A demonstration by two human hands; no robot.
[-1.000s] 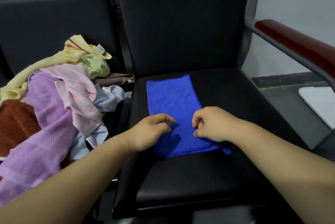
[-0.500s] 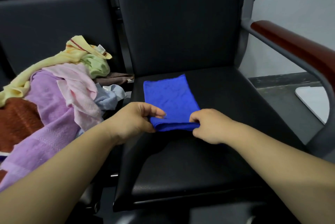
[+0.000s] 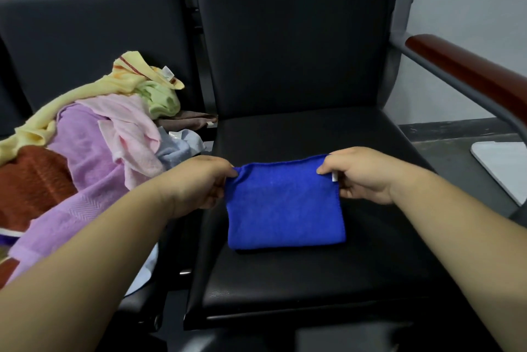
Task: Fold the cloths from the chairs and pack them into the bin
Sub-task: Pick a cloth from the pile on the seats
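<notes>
Blue cloth (image 3: 283, 209) now folded in half, compact rectangle nearer seat's front edge, no longer long strip. Left hand (image 3: 199, 183) and right hand (image 3: 360, 175) moved apart, each pinching a far corner; earlier both gripped near edge, close together.

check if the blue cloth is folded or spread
Folded: the blue cloth shows a rounded fold along its near edge; left hand and right hand pinch its far corners.
</notes>
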